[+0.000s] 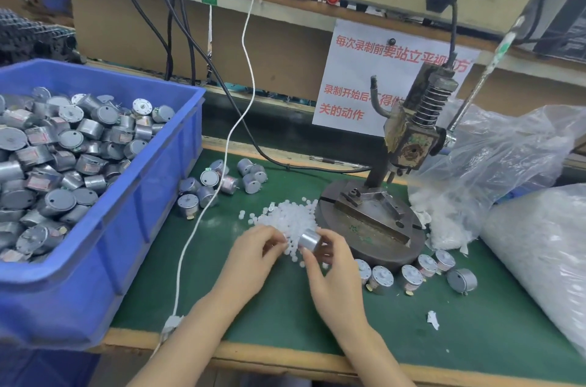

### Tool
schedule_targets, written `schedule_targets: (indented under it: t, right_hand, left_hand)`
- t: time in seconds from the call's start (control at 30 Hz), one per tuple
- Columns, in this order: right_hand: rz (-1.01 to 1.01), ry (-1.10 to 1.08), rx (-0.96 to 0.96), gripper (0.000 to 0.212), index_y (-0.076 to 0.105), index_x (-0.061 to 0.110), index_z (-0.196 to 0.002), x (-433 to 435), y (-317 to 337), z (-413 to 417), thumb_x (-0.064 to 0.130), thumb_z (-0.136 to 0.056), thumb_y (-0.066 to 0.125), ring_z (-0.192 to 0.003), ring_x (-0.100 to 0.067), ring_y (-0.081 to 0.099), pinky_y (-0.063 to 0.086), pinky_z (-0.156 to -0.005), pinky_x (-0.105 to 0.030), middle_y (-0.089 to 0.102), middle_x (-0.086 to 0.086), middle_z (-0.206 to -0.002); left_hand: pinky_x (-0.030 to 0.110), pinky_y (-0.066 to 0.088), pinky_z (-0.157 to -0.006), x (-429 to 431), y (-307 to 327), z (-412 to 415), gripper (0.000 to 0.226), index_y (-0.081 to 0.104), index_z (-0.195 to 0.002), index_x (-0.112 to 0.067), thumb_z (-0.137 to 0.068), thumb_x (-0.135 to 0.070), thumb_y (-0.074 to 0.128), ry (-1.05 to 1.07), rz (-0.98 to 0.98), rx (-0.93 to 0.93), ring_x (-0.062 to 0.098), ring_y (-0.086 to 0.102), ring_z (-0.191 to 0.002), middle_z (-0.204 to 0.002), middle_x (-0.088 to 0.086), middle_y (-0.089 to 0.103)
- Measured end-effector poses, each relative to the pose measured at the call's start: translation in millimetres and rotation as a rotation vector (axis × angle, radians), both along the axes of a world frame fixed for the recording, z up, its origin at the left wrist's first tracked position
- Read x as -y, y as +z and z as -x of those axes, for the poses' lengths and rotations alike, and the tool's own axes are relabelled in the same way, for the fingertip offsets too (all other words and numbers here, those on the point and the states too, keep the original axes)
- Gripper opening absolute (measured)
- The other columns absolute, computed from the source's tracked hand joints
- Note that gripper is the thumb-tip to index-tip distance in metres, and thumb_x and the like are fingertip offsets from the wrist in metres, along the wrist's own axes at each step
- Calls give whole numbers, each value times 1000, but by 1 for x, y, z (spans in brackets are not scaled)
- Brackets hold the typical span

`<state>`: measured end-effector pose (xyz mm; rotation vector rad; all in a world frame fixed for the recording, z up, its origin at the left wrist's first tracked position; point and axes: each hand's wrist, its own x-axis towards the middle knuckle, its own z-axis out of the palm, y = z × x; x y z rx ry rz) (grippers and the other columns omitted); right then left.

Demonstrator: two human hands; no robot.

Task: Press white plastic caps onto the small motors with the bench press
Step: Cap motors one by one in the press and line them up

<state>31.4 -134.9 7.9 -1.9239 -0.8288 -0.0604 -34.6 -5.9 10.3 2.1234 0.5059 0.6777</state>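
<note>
Right hand [333,263] grips a motor [309,239] over the cap pile [291,218]; left hand [257,252] has curled fingers, hiding whether they hold a cap.

motor [309,239]: small silver can, on its side in your right grip [333,275], just above the caps | caps [291,218]: loose white heap on your table [253,307], against the bench press [371,221] base | bench press: dark, upright, ram raised
</note>
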Motion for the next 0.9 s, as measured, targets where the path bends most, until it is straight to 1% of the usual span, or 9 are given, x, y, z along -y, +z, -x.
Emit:
schedule_targets:
  t: [0.07,0.13,0.2,0.27,0.33,0.43,0.53,0.73,0.9]
  right_hand:
    - [31,8,68,31,53,18,-116,4,-6,0,15,-87,63,-89,-3,54,37,-78,-6,56,8,-104]
    - [47,25,80,32,53,13,-121,1,-5,-2,15,-90,59,-89,-7,52,37,-80,-11,54,8,-104]
    - [75,67,81,34,50,11,-126,-1,-3,-1,14,-92,55,-90,-10,50,37,-84,-17,51,8,-106]
    - [105,133,104,39,44,11,-133,-1,-4,2,15,-95,50,-97,-10,49,35,-85,-17,48,7,-107]
    - [128,178,107,46,33,17,-142,1,-5,4,18,-97,43,-97,-3,44,32,-82,-14,44,7,-108]
    - [183,215,114,50,20,23,-146,0,-7,1,19,-99,37,-92,1,39,32,-81,-15,39,6,-110]
    - [218,269,99,49,19,26,-145,-5,-6,0,18,-100,36,-89,1,40,32,-81,-16,37,8,-106]
    - [247,280,35,46,24,28,-145,-6,-8,-3,22,-101,32,-89,4,39,29,-78,-13,41,6,-109]
    - [320,303,50,47,19,30,-147,-8,-9,-5,24,-101,30,-103,-14,45,36,-89,-27,39,7,-111]
  left_hand:
    - [6,36,-63,1,-4,12,13,65,-73,-21,-80,-10,69,-56,-4,-5,1,51,-66,-72,-11,57]
    - [7,37,-62,2,-5,22,26,60,-66,-30,-77,-10,72,-64,7,-41,2,52,-64,-71,-8,59]
    - [7,37,-62,0,-7,23,29,59,-65,-32,-76,-10,73,-51,35,-34,2,53,-64,-71,-7,59]
    - [7,36,-63,2,-6,21,17,65,-69,-26,-77,-12,72,-73,-19,-75,0,49,-64,-72,-10,55]
    - [6,33,-66,4,-7,19,3,72,-79,-16,-79,-17,70,-106,-111,-108,-4,44,-68,-73,-15,48]
    - [6,32,-67,5,-8,17,9,75,-86,-14,-81,-18,68,-106,-136,-83,-5,42,-69,-72,-15,44]
    - [7,33,-66,4,-6,19,9,75,-86,-14,-82,-16,67,-99,-138,-65,-5,43,-68,-72,-13,46]
    - [3,34,-66,0,-9,19,6,73,-82,-8,-80,-5,68,60,-101,-9,1,47,-66,-74,-13,51]
    - [7,35,-66,-1,-10,18,8,72,-82,-8,-79,-2,68,121,-97,6,3,48,-69,-72,-15,52]
